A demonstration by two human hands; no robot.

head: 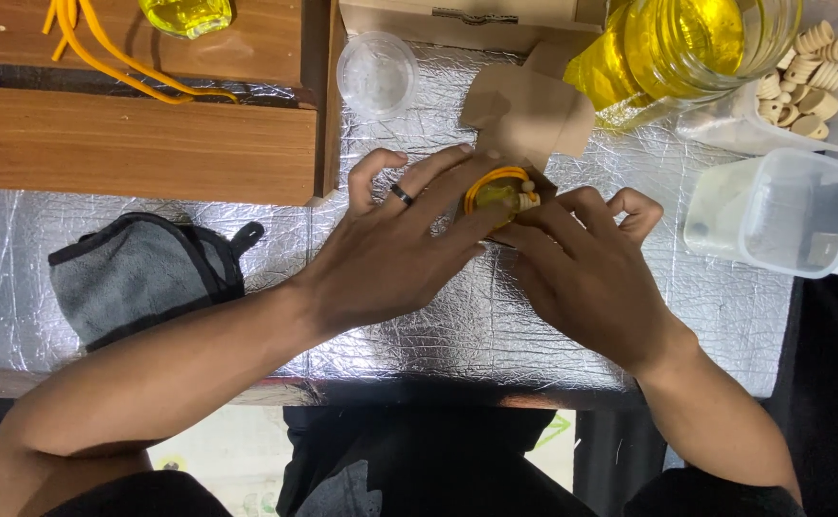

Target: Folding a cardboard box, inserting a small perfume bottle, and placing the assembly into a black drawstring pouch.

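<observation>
Both hands meet at frame centre on a small yellow bottle point(498, 196) looped with an orange cord point(481, 182), sitting on the foil-covered table point(457, 316). Left hand point(395, 254) (ring on one finger) wraps fingers over the bottle from 9 o'clock; right hand point(582, 263) pinches it from 3 o'clock. Cardboard pieces point(529, 110) just beyond at 12. Grey cloth point(141, 273) at 9, well apart. Big jar of yellow liquid point(687, 43) at 1, clear plastic tub point(778, 211) at 3.
</observation>
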